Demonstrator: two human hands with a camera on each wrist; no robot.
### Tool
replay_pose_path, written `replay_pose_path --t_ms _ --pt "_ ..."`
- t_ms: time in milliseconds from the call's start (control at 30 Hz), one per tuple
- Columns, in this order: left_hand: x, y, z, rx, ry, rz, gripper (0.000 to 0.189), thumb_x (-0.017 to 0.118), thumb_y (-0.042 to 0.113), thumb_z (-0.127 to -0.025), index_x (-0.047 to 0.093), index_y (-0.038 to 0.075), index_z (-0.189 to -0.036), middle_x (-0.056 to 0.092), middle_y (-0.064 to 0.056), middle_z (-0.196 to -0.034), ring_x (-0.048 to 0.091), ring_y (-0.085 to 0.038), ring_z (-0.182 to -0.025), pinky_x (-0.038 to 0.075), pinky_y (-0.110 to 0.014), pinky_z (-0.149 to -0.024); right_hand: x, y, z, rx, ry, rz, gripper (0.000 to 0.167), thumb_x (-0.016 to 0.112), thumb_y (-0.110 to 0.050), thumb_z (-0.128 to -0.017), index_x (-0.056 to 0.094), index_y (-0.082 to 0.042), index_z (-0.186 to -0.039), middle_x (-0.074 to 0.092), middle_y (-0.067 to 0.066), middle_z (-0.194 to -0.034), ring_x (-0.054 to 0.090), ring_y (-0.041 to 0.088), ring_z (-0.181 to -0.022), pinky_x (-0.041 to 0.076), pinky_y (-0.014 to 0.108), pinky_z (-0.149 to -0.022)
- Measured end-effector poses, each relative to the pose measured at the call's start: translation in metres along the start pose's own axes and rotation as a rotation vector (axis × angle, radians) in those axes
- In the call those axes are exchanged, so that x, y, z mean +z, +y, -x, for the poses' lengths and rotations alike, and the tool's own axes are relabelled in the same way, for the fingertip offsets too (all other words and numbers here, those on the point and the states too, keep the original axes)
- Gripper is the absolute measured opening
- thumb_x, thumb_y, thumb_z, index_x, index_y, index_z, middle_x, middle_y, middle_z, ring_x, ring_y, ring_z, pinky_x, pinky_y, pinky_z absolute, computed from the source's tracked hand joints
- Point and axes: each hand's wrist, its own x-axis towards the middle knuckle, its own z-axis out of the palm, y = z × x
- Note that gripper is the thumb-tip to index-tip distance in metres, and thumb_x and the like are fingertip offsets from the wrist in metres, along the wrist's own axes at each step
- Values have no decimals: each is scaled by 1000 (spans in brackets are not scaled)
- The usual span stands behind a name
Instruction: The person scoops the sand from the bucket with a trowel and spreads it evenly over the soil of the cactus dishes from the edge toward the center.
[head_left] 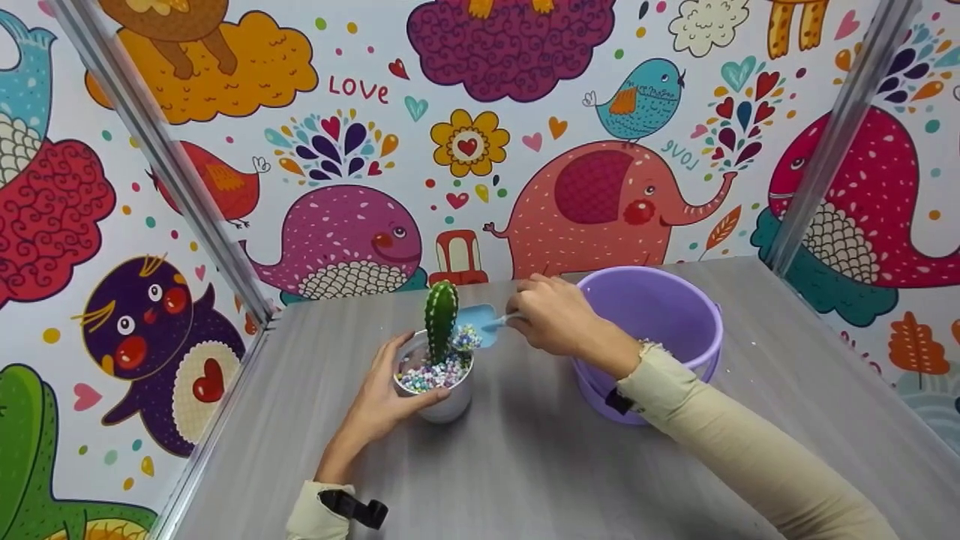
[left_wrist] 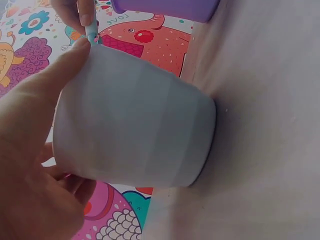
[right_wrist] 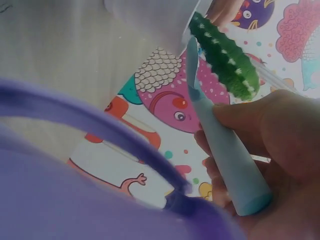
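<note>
Potted cactus, grey table, cartoon walls

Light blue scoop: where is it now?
In the head view, the light blue scoop is in the right hand, right of the green spiny cactus and left of the round purple bucket.

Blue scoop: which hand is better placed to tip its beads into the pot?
Right, I'd say: the right hand grips the blue scoop, its beads at the rim of the white pot. The left hand is occupied, holding that pot.
</note>
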Motion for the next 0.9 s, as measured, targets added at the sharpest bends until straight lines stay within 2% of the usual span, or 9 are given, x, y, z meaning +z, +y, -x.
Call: replay_pose_path --t_ms 200,433,600,733,900 --pt "2 1 1 1 6 -18 117 100 50 -73 35 23 -167 33 -10 -172 40 -37 -157 38 -63 -127 -6 -10 2 -15 -45 -24 17 86 -22 -94 87 -13 -109 82 3 -103 71 25 -98 63 43 -85" --pt "7 5 1 -2 21 -64 121 98 56 -73 32 22 -169 27 -14 -175 41 -40 -156 38 -65 -126 -11 -17 6 -66 -25 -20 16 87 -24 -94 87 -13 -106 83 3 -97 73 25 -91 64 41 -74" --pt "8 4 1 -24 24 -68 121 98 57 -73 31 22 -169 28 -13 -175 40 -40 -157 37 -66 -126 -13 -19 6 -55 -38 -31 17 86 -25 -94 87 -14 -107 83 3 -97 73 24 -88 64 39 -71" --pt "8 3 1 -21 30 -69 121 97 57 -74 32 21 -169 28 -15 -174 35 -41 -159 34 -68 -127 -14 -20 6 -43 -58 -42 19 86 -27 -95 87 -14 -108 83 3 -98 73 22 -86 63 36 -69" --pt "9 4 2 -20 35 -87 120 96 59 -74 32 20 -169 30 -15 -173 35 -41 -158 34 -68 -127 -15 -21 6 -31 -68 -51 19 85 -29 -96 87 -14 -108 83 2 -97 71 20 -82 62 36 -66"
